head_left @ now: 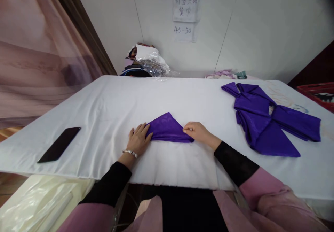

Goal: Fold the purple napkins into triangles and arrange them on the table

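Note:
A purple cloth napkin (pixel 167 129), folded into a low triangle with its peak pointing away from me, lies on the white tablecloth (pixel 182 169). My left hand (pixel 138 138) rests flat on the napkin's left corner, fingers stretched out, a silver bracelet at the wrist. At the right corner, my right hand (pixel 197 131) has its thumb and fingertips pinched together on the napkin's edge. Several more folded purple napkins (pixel 257 120) lie in a loose, overlapping heap farther right.
A dark phone-like slab (pixel 59 145) lies at the left. Behind the table's far edge are a pile of fabrics with clear plastic (pixel 150 59) and more cloth (pixel 221 74). Handwritten paper signs (pixel 185 14) hang on the wall. A red basket (pixel 318 94) stands at the right.

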Demonstrator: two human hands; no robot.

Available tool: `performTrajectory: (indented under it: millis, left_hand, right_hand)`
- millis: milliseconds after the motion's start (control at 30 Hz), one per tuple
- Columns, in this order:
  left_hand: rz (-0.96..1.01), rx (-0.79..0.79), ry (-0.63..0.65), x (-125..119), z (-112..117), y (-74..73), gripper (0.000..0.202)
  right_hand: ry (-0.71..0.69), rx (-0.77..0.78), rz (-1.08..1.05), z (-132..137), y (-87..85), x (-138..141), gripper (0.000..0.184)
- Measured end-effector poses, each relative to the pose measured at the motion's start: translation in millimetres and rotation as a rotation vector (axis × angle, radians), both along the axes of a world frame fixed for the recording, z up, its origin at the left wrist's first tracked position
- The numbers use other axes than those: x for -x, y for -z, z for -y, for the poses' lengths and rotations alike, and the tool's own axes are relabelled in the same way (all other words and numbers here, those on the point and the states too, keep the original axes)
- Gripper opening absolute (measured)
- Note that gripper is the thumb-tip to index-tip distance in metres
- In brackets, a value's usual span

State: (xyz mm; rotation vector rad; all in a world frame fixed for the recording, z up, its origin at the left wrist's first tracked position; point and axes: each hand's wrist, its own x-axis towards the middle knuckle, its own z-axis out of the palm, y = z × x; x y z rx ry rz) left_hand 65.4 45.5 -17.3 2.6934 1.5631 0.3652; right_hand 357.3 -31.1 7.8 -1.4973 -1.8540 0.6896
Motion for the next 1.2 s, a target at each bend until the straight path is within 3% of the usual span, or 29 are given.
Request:
performTrajectory:
  millis: [167,400,667,1000,1200]
  left_hand:
    - [0.021,-0.054,0.007,-5.0,2.4,-3.0,0.045]
    - [0.057,-0.077,0.035,-3.5,4.4,-4.0,0.042]
    - [0.092,-0.086,0.058,-3.7,1.3,-0.7,0.040]
    - [0.143,-0.049,0.004,-2.3,1.6,-2.7,0.038]
    - [0.206,-0.045,-0.076,5.4,-0.4,0.5,0.033]
  right_hand:
    - [0.141,0.058,-0.040,-47.3,-7.6,8.0,0.016]
    - [0.151,0.200,0.033,-90.4,3.3,29.2,0.017]
    - [0.149,0.205,0.072,-97.3,12.5,35.3,0.014]
    - [0.073,0.227,0.241,-108.1,8.7,35.0,0.023]
    - [0.095,0.106,0.346,-86.1,4.2,30.0,0.011]
